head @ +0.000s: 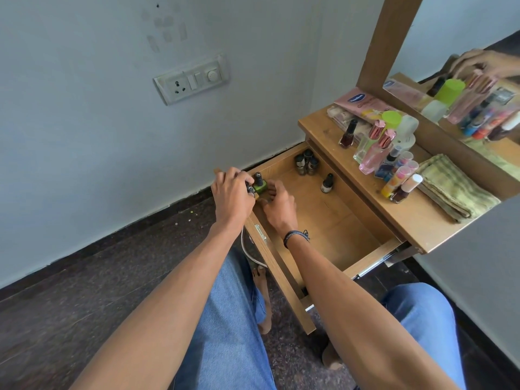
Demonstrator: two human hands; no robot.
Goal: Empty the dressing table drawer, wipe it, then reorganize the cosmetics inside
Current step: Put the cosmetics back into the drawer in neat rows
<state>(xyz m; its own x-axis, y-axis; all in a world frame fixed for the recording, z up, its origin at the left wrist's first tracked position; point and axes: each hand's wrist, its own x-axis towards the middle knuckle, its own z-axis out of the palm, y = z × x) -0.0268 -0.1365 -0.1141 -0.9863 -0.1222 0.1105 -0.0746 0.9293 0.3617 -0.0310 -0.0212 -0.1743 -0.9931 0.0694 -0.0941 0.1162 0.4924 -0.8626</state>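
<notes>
The wooden drawer is pulled out, its floor mostly bare. My left hand grips small dark-capped nail polish bottles at the drawer's front left corner, beside a green nail polish bottle. My right hand is inside the drawer just right of the green bottle, fingers loosely curled toward it; whether it touches the bottle is unclear. A cluster of dark bottles stands in the far corner. One small black-capped bottle stands alone by the drawer's back side.
The dressing table top carries a folded green cloth, perfume bottles, a pink tube, a green-capped bottle and lip balms. A mirror stands behind. My legs in jeans are below the drawer.
</notes>
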